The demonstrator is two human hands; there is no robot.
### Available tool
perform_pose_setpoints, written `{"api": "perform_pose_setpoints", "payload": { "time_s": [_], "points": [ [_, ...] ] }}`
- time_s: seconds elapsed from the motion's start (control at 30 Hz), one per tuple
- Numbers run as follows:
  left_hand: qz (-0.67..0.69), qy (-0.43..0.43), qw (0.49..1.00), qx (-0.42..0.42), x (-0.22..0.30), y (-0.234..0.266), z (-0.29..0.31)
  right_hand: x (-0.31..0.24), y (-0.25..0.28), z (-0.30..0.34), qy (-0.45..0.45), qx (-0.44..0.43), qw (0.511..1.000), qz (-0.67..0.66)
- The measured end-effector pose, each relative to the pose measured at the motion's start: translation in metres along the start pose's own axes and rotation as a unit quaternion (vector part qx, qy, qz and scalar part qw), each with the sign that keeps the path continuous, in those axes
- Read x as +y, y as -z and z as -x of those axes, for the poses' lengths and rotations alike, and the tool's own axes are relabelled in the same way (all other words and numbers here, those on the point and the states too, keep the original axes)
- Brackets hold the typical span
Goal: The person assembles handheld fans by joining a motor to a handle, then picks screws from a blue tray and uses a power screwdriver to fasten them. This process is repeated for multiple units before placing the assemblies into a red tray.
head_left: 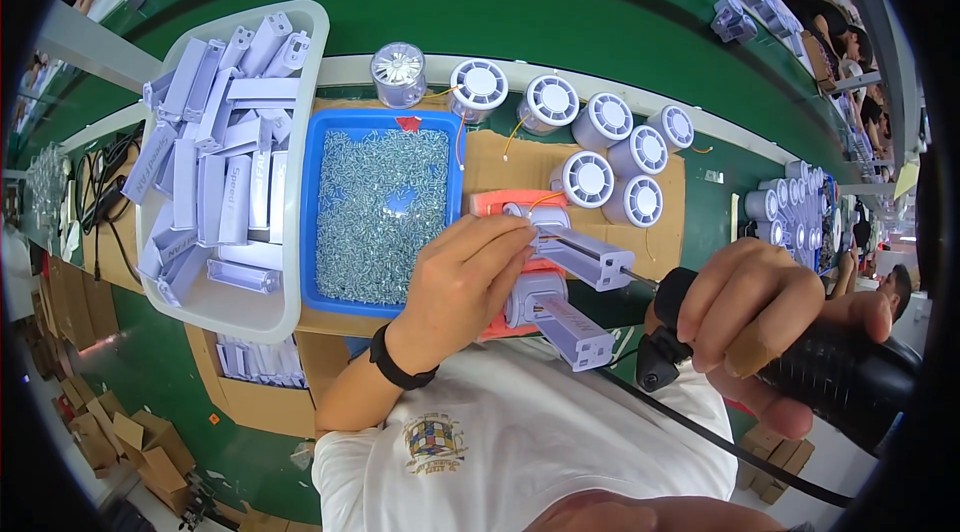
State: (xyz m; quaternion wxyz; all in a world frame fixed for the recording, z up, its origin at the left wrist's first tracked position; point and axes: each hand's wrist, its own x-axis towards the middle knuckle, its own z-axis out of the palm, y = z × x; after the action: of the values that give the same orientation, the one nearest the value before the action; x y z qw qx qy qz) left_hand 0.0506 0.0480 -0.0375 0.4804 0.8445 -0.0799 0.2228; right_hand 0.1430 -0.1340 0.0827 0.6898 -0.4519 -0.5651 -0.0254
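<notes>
My right hand (765, 307) is wrapped around a black electric screwdriver (850, 372), a tan bandage on one finger. Its thin bit points left into the end of a lavender handle piece (600, 265). At the far end of that piece, the fingers of my left hand (460, 272) are pinched together against the lavender fan base; the contact point is partly hidden. Nearer my body lies a second lavender handle piece (575, 334) with its own base. Both bases rest in a salmon-coloured foam holder (490, 201).
Left of my hand stands a blue tray (309, 232) of small screws. Beyond it, a white tub (314, 52) holds many lavender handle pieces. Several round fan heads (610, 117) with wires sit on cardboard (672, 222). A black cable (740, 452) crosses my shirt. Co-workers sit far right.
</notes>
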Motion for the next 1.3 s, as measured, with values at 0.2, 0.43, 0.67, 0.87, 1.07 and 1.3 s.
{"api": "perform_pose_setpoints", "payload": {
  "time_s": [0.2, 0.43, 0.67, 0.87, 1.07, 1.3],
  "points": [
    [0.006, 0.006, 1.000, 0.002, -0.001, 0.000, 0.000, 0.003, 0.007, -0.004, -0.015, -0.057, 0.997, -0.040],
    [-0.007, 0.000, 1.000, 0.008, -0.002, 0.000, 0.000, -0.007, 0.006, -0.011, -0.013, -0.065, 0.997, -0.032],
    [-0.120, 0.080, 0.989, -0.033, 0.006, 0.032, 0.014, -0.029, 0.022, 0.003, 0.036, -0.043, 0.997, -0.048],
    [-0.227, 0.156, 0.952, -0.133, -0.012, 0.065, 0.038, -0.033, 0.026, 0.002, 0.053, -0.050, 0.995, -0.073],
    [-0.179, 0.119, 0.971, -0.106, -0.012, 0.064, 0.030, -0.029, 0.024, 0.001, 0.048, -0.046, 0.994, -0.085],
    [-0.030, 0.008, 0.997, -0.064, 0.002, 0.028, 0.000, -0.009, 0.015, 0.002, 0.070, -0.007, 0.989, -0.133]
  ]
}}
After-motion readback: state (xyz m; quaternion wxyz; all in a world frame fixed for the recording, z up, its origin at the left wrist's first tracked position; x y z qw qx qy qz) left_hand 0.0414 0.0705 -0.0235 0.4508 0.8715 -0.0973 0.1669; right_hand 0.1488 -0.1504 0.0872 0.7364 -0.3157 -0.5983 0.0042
